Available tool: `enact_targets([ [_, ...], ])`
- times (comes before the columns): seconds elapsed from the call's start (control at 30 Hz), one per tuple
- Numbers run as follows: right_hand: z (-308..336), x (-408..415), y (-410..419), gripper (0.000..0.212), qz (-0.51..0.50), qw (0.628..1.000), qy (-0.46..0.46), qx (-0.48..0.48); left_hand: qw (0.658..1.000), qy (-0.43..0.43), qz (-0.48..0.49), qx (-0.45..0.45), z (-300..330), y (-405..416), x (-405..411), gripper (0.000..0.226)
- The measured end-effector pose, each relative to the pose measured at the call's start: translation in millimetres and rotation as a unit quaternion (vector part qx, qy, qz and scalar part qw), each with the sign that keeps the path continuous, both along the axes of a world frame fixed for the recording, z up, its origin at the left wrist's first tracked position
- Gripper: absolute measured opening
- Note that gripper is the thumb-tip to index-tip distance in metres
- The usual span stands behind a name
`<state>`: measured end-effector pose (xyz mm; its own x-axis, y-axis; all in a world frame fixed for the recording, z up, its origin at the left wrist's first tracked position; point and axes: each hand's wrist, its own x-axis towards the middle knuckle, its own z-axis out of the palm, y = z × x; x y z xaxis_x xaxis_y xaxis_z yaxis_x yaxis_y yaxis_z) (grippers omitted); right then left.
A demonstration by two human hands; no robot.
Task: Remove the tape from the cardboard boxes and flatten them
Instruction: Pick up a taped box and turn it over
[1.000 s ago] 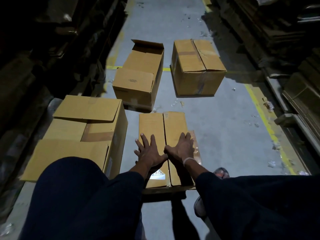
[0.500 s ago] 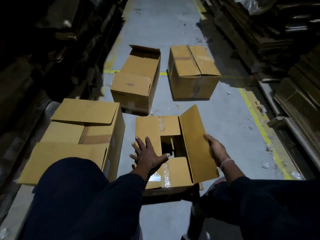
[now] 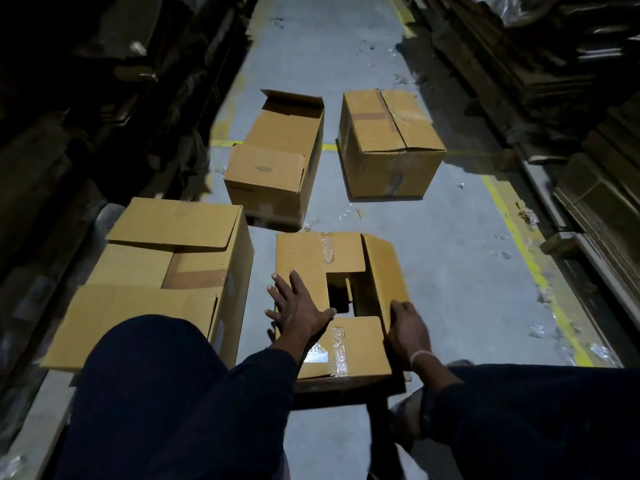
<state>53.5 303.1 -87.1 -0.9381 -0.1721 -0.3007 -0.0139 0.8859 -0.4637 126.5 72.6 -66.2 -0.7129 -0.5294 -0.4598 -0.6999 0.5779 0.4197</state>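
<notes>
Head view, looking down between two dark-trousered knees onto a grey concrete aisle (image 3: 433,271).

Item 1: near box (image 3: 346,344), on the floor directly in front of the person, between the knees. Long axis runs away from the viewer, up the aisle. Top partly opened: left flap lying flat, right flap (image 3: 384,271) raised on edge and tilted, near end flap flat, a dark opening at centre. Strips of clear tape (image 3: 338,351) cling to the near end flap; another strip sits on the far end.

Item 2: left hand (image 3: 298,308), fingers spread and straight, palm pressed flat on the left flap, thumb at the edge of the opening.

Item 3: right hand (image 3: 407,329), pale band at the wrist, fingers curled round the near edge of the raised right flap.

Item 4: large box (image 3: 173,271), left of the near box and just beside it, flaps loosely overlapping, brown tape on one panel.

Item 5: open box (image 3: 277,168), farther up the aisle, far end open, small print on its near flap.

Item 6: closed box (image 3: 391,147), right of the open box, apart from it, flaps shut.

Item 7: yellow floor lines (image 3: 519,230); scraps of clear tape scattered on the concrete. Dark stacks of cardboard line both sides.
</notes>
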Motion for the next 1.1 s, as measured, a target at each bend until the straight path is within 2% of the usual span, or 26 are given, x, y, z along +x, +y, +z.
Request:
enact_targets([
  [0.1, 12.8, 12.6, -10.2, 0.041, 0.0, 0.993, -0.089, -0.071, 1.0, -0.002, 0.008, -0.002, -1.2, -1.6, -0.4, 0.141],
  [0.17, 20.9, 15.8, -13.2, 0.047, -0.005, 0.989, -0.115, -0.098, 1.0, -0.004, 0.014, -0.004, -2.9, -2.1, -1.2, 0.144],
  [0.3, 11.8, 11.2, -9.8, 0.056, 0.016, 0.991, -0.12, -0.06, 1.0, -0.013, 0.016, -0.023, -6.0, 0.9, -0.7, 0.147],
  [0.47, 9.1, 11.2, -8.9, 0.053, 0.002, 0.989, -0.128, -0.08, 0.999, 0.002, 0.035, -0.032, -4.7, 3.6, -1.9, 0.147],
  [0.73, 8.1, 13.3, -8.6, 0.043, 0.009, 0.992, -0.088, -0.087, 0.996, 0.06, 0.055, 0.037, 8.4, -4.1, -8.8, 0.142],
  [0.83, 9.6, 9.1, -9.5, 0.043, 0.005, 0.992, -0.091, -0.088, 0.986, 0.115, 0.063, 0.108, 12.6, -14.1, -11.7, 0.131],
  [0.97, 8.0, -0.7, -1.8, 0.034, -0.019, 0.993, -0.085, -0.084, 0.948, 0.204, 0.087, 0.228, 26.4, -21.5, -14.7, 0.092],
  [1.03, 5.7, -4.3, 3.9, 0.042, -0.038, 0.992, -0.089, -0.082, 0.933, 0.213, 0.083, 0.278, 34.8, -24.6, -12.6, 0.078],
  [1.1, 4.5, -4.6, 5.8, 0.048, -0.047, 0.99, -0.094, -0.092, 0.925, 0.203, 0.077, 0.31, 43.0, -28.8, -4.8, 0.074],
])
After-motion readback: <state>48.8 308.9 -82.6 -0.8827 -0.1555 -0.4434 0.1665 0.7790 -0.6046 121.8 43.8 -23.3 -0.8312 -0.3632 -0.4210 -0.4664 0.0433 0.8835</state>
